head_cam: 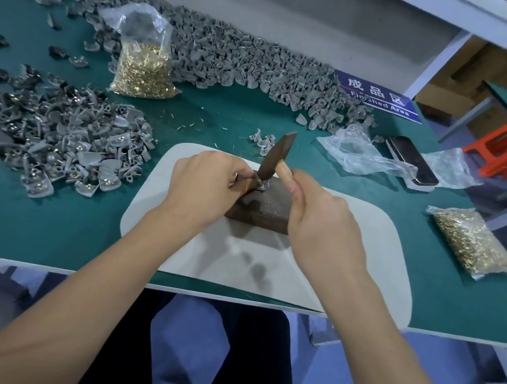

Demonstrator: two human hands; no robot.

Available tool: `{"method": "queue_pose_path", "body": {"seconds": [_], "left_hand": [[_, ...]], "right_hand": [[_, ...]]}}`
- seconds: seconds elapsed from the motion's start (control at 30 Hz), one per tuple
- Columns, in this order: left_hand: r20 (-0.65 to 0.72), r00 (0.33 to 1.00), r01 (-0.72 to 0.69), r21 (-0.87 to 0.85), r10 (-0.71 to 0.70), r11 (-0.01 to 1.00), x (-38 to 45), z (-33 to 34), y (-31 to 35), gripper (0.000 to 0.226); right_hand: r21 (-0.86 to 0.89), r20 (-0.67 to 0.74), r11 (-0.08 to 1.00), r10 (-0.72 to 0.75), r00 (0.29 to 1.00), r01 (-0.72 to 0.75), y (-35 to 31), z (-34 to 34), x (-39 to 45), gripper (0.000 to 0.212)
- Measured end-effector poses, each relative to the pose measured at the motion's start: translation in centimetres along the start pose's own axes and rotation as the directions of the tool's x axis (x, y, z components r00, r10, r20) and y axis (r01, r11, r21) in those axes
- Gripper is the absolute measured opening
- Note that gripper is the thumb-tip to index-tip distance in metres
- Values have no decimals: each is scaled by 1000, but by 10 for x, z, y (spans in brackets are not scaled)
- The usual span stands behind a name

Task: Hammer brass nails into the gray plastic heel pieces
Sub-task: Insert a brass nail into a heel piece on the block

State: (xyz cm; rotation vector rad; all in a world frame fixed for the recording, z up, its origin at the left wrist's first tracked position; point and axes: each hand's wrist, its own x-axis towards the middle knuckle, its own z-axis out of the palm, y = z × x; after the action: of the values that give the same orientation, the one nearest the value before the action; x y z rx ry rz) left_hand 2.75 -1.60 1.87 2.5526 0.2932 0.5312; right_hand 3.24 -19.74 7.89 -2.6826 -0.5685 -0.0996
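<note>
On a white mat [347, 276] lies a dark block [262, 209]. My left hand [204, 185] pinches a gray heel piece [248, 183] at the block's far end; the piece is mostly hidden by my fingers. My right hand [317, 214] grips the wooden handle of a small hammer [275, 156], whose dark head rests down on the piece. A heap of gray heel pieces with brass nails in them [66, 146] lies to the left. An open bag of brass nails [142, 69] stands behind it.
A long pile of plain gray heel pieces [248, 57] runs along the back of the green table [29, 225]. A second nail bag [473, 242] lies at right, with loose plastic bags [358, 154], a phone [412, 162] and a blue sign [379, 95] behind.
</note>
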Motion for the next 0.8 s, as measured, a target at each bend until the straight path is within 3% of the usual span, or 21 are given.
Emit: {"method": "queue_pose_path", "body": {"seconds": [0.4,0.5,0.6,0.7,0.8], "left_hand": [[9,1000,-11,5,11,1000,0,1,3,13],[11,1000,5,9,-5,1000,0,-1,1,14],[3,1000,-5,6,5,1000,-1,-1,-1,12],[-7,1000,0,5,0,1000,-2,0,1,12],[-7,1000,-9,23,9,1000,-2,1,0,14]], "right_hand": [[91,-136,996,-8,991,21,8,10,-7,37],[14,-81,1000,-2,997,3,8,13,-8,37],[10,-116,1000,-19,993,20,5,11,-7,35],[-33,-34,999,10,999,-11,4,9,-4,35],[-10,-100,1000,-10,995,9,3,5,-4,38]]}}
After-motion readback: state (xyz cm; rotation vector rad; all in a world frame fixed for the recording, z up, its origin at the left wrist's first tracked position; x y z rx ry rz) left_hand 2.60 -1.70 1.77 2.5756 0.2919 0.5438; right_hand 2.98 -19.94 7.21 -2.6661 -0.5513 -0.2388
